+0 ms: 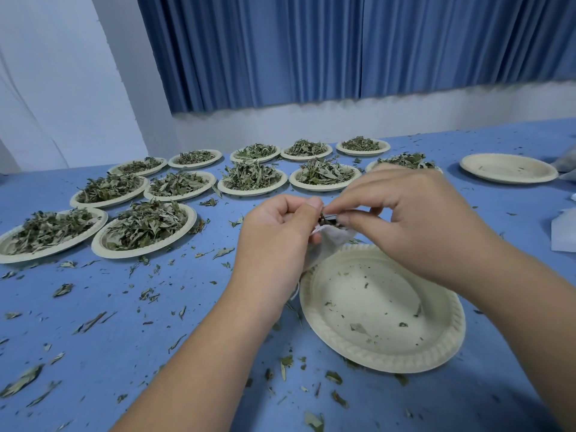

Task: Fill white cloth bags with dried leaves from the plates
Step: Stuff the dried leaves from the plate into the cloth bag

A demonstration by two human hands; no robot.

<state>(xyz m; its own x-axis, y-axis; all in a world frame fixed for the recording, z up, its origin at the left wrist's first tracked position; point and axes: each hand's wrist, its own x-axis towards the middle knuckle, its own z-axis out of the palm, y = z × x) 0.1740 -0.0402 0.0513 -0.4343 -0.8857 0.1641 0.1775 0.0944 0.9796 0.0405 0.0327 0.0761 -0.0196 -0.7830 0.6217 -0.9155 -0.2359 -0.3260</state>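
Loose bits: dried leaf scraps [90, 323] lie scattered over the blue tabletop [131, 338] nearest the camera
Near plate: a cream paper plate [381, 310] sits just under the hands, holding only a few crumbs and small leaf pieces
Left hand: the left hand [274, 232] is curled, thumb and fingers pinching the left edge of the bag's mouth
Right hand: the right hand [417, 219] reaches in from the right, fingertips pressed together at the bag's opening; they meet the left thumb there
Bag: a white cloth bag [327, 241] hangs between the two hands, above the far rim of the near plate; dark leaf bits [327, 218] show at its mouth
Full plates: further back, plates heaped with dried leaves [146, 224] stand in rows across the left and middle of the tabletop
Spare plate: one almost bare plate [508, 168] lies far right, apart from the rows
Right edge: white cloth pieces [562, 232] lie at the frame's edge; what they are I cannot tell
Background: a blue curtain [311, 48] hangs over a pale wall [62, 88]
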